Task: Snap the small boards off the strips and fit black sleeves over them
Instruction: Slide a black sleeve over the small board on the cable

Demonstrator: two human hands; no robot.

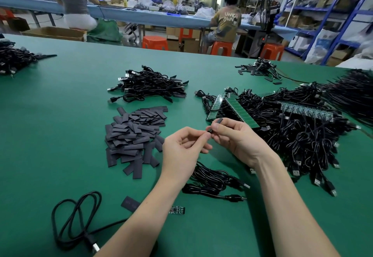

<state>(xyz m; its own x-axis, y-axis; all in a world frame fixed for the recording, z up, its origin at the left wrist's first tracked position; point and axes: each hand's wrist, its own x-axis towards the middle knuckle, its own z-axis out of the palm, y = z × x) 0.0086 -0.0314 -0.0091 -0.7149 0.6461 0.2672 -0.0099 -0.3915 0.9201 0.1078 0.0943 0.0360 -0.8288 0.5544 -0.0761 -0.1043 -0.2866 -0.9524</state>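
Above the green table (60, 135), my right hand (236, 139) pinches a black sleeve (219, 121) that sticks up past its fingertips. My left hand (181, 147) meets it from the left, thumb and forefinger pinching the sleeve's lower end (209, 130). Whatever sits inside the sleeve is hidden. A heap of flat black sleeves (135, 135) lies left of my hands. Green board strips (240, 109) with cables attached lie just beyond my right hand. One small loose board (177, 209) and a single sleeve (130, 204) lie near my left forearm.
Heaps of black USB cables: a large one at the right (302, 131), one at centre back (149, 85), one far left (14, 59), a small bundle (214, 182) between my forearms. A single coiled cable (76, 222) lies front left. Two people sit at a far bench.
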